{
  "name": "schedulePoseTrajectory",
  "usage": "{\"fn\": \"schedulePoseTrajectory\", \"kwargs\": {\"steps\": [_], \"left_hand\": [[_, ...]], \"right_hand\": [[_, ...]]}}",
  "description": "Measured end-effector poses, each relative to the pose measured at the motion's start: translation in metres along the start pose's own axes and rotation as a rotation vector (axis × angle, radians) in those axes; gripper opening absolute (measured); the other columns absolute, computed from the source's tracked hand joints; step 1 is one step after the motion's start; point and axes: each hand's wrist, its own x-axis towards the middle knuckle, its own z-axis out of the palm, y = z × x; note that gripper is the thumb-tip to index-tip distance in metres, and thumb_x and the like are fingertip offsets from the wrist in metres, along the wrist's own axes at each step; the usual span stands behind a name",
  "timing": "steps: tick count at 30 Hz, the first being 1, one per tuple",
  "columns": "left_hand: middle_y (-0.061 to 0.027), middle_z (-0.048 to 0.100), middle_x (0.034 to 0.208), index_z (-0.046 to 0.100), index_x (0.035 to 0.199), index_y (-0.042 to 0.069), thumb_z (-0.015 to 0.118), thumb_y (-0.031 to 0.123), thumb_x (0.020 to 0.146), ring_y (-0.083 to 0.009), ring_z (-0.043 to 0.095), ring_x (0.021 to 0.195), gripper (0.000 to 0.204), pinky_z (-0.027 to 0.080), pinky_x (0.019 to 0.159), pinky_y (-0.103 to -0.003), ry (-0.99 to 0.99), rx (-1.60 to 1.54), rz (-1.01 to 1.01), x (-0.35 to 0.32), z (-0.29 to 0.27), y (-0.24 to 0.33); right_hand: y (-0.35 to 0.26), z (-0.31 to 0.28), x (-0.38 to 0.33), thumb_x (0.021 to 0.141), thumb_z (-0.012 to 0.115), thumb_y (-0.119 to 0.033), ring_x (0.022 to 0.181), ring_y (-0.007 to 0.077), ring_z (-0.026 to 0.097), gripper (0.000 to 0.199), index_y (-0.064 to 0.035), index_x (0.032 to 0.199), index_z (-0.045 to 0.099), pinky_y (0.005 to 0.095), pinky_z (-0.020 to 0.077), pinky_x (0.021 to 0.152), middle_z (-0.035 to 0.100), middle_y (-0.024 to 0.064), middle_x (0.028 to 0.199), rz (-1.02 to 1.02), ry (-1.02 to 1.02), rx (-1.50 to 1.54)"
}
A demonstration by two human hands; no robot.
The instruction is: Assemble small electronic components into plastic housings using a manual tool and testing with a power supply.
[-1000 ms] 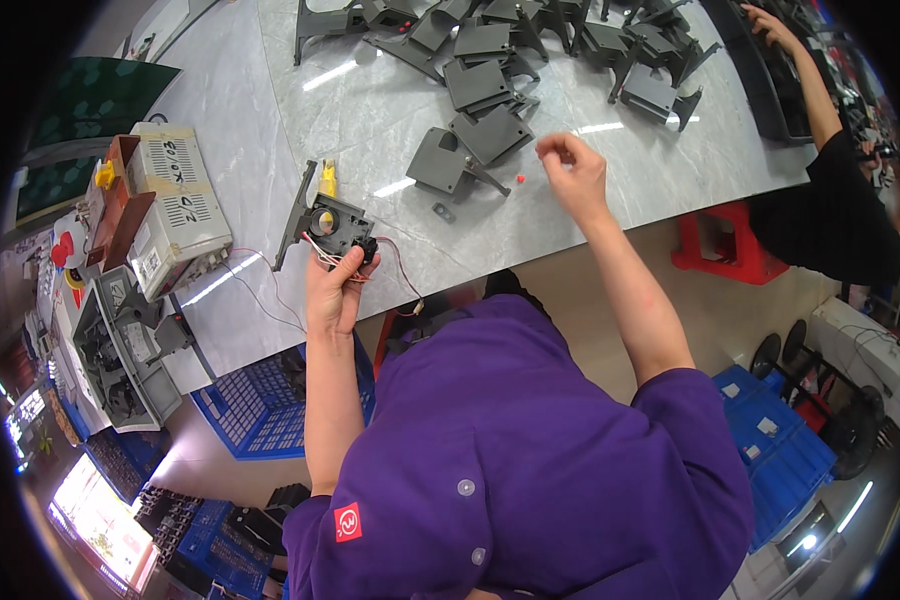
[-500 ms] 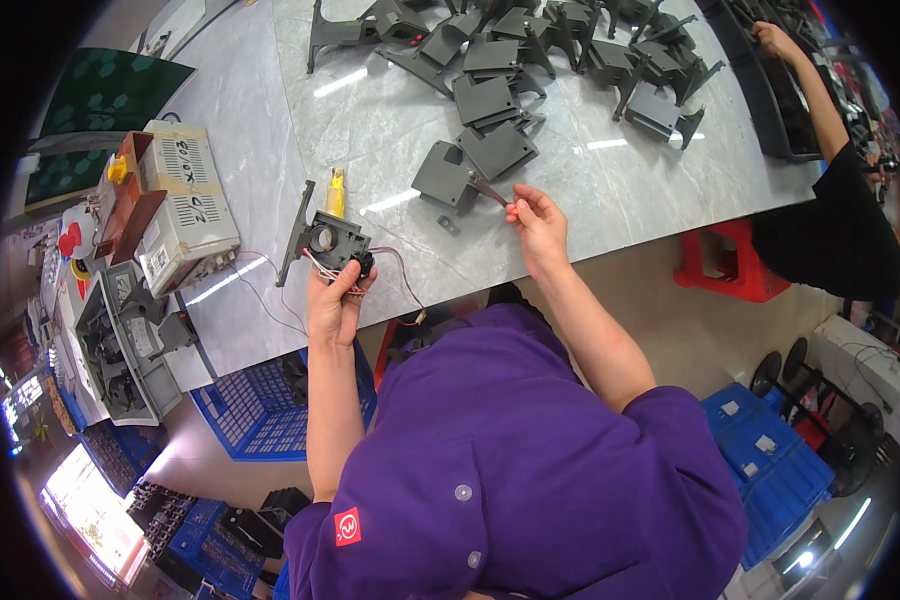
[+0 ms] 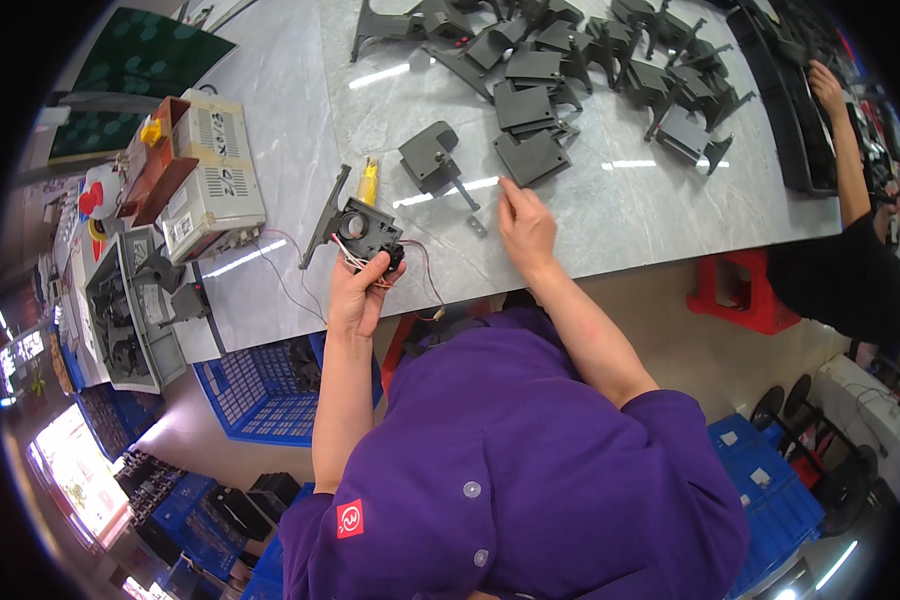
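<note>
My left hand (image 3: 358, 290) is closed on a dark grey plastic housing (image 3: 372, 232) with a long side arm, a round opening, a black piece at its corner and thin coloured wires. Just beyond it lies a yellow-handled tool (image 3: 369, 182). My right hand (image 3: 528, 232) holds nothing; its fingers are stretched forward near the low corner of another grey housing (image 3: 532, 158). I cannot tell whether the fingertips touch it. Left of that hand a separate grey housing with an arm (image 3: 430, 160) lies on the table, close to a small flat grey piece (image 3: 476, 226).
Many similar grey housings (image 3: 560, 60) are heaped at the far side. A beige electrical box (image 3: 210, 180) and a grey bin of parts (image 3: 140, 310) stand at the left. A blue crate (image 3: 260, 395) sits below the table edge. At the right, another person's arm (image 3: 850, 160) reaches a black tray (image 3: 785, 110).
My right hand has let go of the arm of one grey housing, which now lies farther left and away. That hand has moved toward another housing. The left hand keeps its hold.
</note>
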Motion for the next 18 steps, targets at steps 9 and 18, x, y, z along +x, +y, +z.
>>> {"fn": "schedulePoseTrajectory", "kwargs": {"steps": [9, 18], "left_hand": [[-0.0069, 0.056, 0.093, 0.045, 0.107, 0.005, 0.062, -0.006, 0.072, -0.0174, 0.059, 0.079, 0.040, 0.055, 0.067, -0.032, 0.005, -0.026, 0.018, -0.002, -0.001, 0.002], [-0.0070, 0.057, 0.091, 0.046, 0.106, 0.004, 0.062, -0.003, 0.073, -0.0172, 0.059, 0.078, 0.037, 0.054, 0.067, -0.030, 0.025, -0.032, 0.037, 0.001, -0.013, 0.001]], "right_hand": [[0.021, -0.025, 0.020, 0.072, 0.063, -0.007, 0.045, 0.0179, 0.050, 0.027, -0.0136, 0.098, 0.062, 0.0312, 0.0404, 0.042, 0.049, 0.0021, 0.060, -0.261, 0.124, -0.157], [0.018, -0.059, 0.031, 0.057, 0.080, -0.022, 0.089, 0.0225, 0.052, 0.087, -0.0026, 0.127, 0.033, 0.0307, 0.0428, 0.070, 0.048, 0.0133, 0.115, 0.269, 0.041, 0.191]]}}
